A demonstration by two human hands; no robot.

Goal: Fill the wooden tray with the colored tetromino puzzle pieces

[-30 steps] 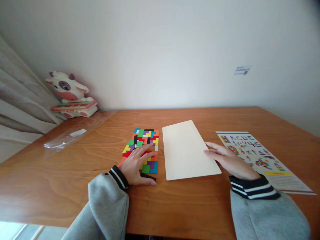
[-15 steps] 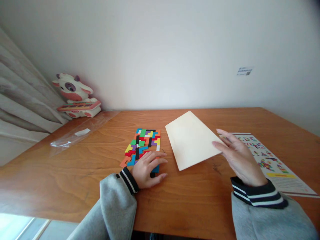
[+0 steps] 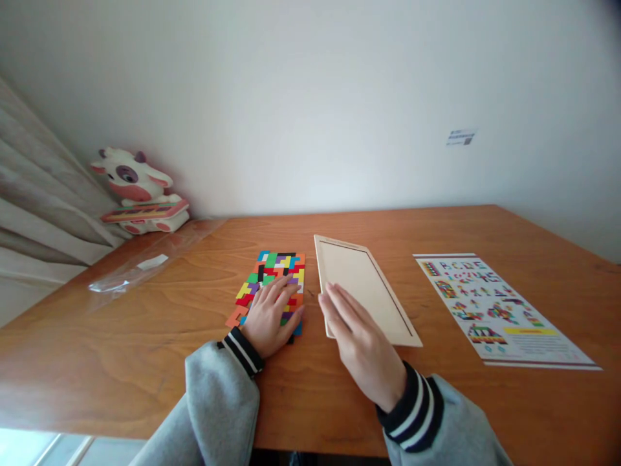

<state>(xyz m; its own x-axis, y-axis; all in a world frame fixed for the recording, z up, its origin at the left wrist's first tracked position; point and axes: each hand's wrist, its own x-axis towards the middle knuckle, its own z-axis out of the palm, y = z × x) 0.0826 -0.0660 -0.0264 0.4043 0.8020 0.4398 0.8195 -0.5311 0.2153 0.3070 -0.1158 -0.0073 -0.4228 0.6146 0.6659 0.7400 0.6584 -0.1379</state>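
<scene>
The left hand (image 3: 272,318) is resting on the bright blocks (image 3: 272,260), its fingers spreading apart. The blocks are lying on the brown table (image 3: 145,362), left of the pale board (image 3: 366,275). The right hand (image 3: 366,356) is covering some of the board's near side, fingers pressing together; I'm not seeing if it's pinching anything. A picture sheet (image 3: 485,304) is lying farther right.

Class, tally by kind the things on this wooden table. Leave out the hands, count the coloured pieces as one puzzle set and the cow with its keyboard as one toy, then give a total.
Puzzle set: 1
Pale board: 1
Printed sheet: 1
Clear plastic bag: 1
Cow toy: 1
Total: 5
</scene>
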